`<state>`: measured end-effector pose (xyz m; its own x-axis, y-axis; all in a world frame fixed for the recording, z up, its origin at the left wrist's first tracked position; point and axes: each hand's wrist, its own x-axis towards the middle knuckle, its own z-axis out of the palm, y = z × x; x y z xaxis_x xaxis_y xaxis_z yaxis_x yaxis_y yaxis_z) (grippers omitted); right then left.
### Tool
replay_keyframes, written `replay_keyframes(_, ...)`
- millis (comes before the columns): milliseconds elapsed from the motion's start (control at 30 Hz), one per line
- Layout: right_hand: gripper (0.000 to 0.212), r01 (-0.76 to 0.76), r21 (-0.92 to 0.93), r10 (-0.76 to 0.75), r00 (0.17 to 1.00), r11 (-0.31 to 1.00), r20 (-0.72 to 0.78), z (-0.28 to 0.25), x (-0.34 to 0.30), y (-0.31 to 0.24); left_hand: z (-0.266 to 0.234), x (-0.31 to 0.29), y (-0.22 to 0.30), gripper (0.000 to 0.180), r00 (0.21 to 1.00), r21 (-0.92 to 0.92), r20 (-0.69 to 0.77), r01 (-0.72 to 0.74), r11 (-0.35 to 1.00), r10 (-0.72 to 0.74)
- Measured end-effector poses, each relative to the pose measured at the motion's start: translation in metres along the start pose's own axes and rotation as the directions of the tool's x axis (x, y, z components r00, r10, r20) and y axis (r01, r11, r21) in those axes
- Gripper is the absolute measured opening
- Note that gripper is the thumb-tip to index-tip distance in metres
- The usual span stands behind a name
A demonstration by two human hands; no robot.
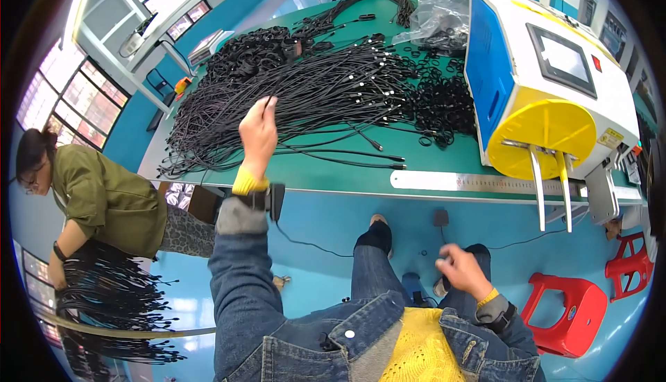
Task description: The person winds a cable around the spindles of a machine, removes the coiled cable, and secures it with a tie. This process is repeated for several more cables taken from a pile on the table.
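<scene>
My left hand (258,136) is raised over the near side of a large pile of black cables (298,87) on the green table. Its thumb and fingers pinch together, and a thin dark piece that looks like a black cable shows at the fingertips. Low above my knees, off the table edge, my right hand (463,270) is closed with curled fingers; whatever it may hold is hidden. A few black cables (374,163) stick out straight from the pile toward the right. Beside them lie many small black rings (440,98).
A white machine (576,7) with a yellow disc (548,136) and two prongs stands at right. A steel ruler (451,179) lies along the edge. A clear plastic bag (438,14), red stools (576,313) and a co-worker (104,195) handling hanging cables (114,306) surround me.
</scene>
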<state>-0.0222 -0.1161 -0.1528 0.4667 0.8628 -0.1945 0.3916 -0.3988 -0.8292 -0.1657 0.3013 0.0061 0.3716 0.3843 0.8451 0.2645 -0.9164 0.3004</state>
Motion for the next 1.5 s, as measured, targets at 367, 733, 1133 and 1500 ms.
replay_keyframes(367, 0.043, 0.660, -0.595, -0.889, 0.355, 0.458, -0.290, -0.059, -0.059, -0.087, -0.048, -0.147, 0.230, 0.013, 0.596, -0.303, 0.771, 0.037, 0.952, 0.222)
replay_keyframes(733, 0.023, 0.174, -0.757, -0.748, 0.395, 0.630, -0.532, -0.100, -0.131, -0.024, -0.012, -0.091, 0.328, 0.025, -0.078, -0.056, 0.801, 0.977, 0.205, 0.594)
replay_keyframes(1133, 0.015, 0.148, -0.563, -0.582, 0.182, 0.813, -0.792, -0.169, -0.017, -0.030, 0.113, -0.050, 0.323, 0.012, 0.859, -0.725, 0.508, 0.384, 0.572, 0.066)
replay_keyframes(1500, 0.013, 0.145, -0.424, -0.447, 0.227, 0.894, -0.865, -0.159, 0.005, -0.007, 0.127, -0.054, 0.309, 0.015, 0.837, -0.627, 0.547, 0.431, 0.648, -0.027)
